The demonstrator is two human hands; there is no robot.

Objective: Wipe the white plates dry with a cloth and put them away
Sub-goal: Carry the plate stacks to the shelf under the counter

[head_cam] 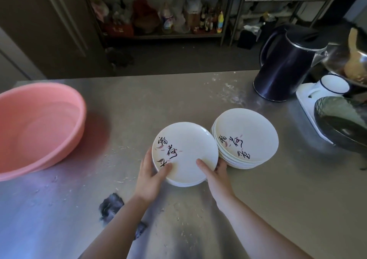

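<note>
Two stacks of white plates with black calligraphy stand side by side on the steel counter. The nearer, lower stack (186,149) is gripped on both sides: my left hand (151,177) holds its left rim with the thumb on the top plate, and my right hand (215,176) holds its right rim the same way. The taller stack (246,137) stands just to the right, touching or almost touching the first. A dark crumpled cloth (111,205) lies on the counter below my left forearm, partly hidden by it.
A large pink basin (39,127) fills the counter's left side. At the right stand a dark electric kettle (284,66), a white mug (333,84) on a white tray, and dark pans (341,123). Crumbs dot the counter (139,103). Cluttered metal shelves stand beyond.
</note>
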